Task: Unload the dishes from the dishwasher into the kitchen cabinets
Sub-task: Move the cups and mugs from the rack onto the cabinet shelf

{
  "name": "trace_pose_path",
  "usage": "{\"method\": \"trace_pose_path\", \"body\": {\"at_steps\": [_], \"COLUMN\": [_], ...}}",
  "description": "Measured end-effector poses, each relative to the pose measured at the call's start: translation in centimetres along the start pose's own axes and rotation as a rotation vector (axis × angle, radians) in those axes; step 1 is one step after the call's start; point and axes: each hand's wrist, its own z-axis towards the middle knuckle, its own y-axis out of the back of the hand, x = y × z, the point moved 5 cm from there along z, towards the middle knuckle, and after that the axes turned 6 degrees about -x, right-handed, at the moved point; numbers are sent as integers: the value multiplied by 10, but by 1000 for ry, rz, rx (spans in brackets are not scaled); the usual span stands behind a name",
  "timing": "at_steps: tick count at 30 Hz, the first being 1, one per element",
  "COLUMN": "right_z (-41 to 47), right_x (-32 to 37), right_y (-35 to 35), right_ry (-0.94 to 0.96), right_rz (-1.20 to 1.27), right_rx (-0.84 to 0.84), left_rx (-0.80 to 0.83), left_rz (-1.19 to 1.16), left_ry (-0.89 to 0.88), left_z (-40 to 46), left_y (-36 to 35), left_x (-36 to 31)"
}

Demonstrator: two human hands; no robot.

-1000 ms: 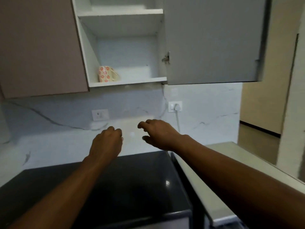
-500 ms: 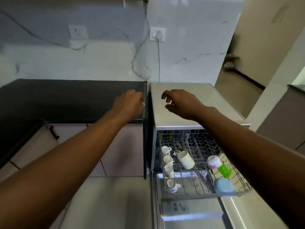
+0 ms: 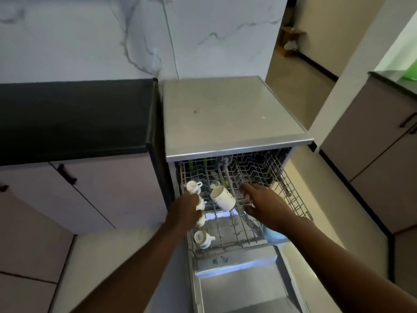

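The dishwasher stands open with its upper wire rack (image 3: 293, 199) pulled out. A row of small white cups runs down the rack's left side: one at the back (image 3: 194, 186), one at the front (image 3: 203, 239). My left hand (image 3: 186, 210) curls round a middle small cup (image 3: 201, 204) in that row. A tall white mug (image 3: 222, 198) lies tilted in the middle. My right hand (image 3: 262, 204) is low over the rack's right part, covering whatever lies beneath it. A light blue bowl (image 3: 272, 234) shows under my right wrist.
The dishwasher door (image 3: 243, 288) lies folded down towards me. The steel dishwasher top (image 3: 225, 114) adjoins a black counter (image 3: 74, 116) on the left, with lower cabinets (image 3: 108, 195) beneath. Another cabinet (image 3: 383, 166) stands at the right.
The view has dropped from the open wall cabinet to the dishwasher. Both hands came down from counter height into the upper rack, the left onto the cup row.
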Motion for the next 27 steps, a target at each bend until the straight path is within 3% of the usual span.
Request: {"method": "trace_pose_path", "body": {"at_steps": [4, 10, 13, 18, 27], "right_z": [10, 62, 100, 156, 175], "right_x": [-26, -47, -58, -69, -105], "right_y": [-60, -144, -185, -238, -287], "right_ry": [-19, 110, 144, 203, 72], "right_rz": [11, -40, -46, -131, -62], "right_rx": [25, 148, 114, 67, 185], "left_rx": [-2, 55, 48, 177, 111], "left_rz": [-29, 56, 127, 288, 354], "left_ry": [22, 43, 70, 68, 148], "left_z": [-4, 22, 37, 32, 36], "left_y": [-67, -137, -162, -211, -246], "left_x": [6, 23, 37, 60, 68]}}
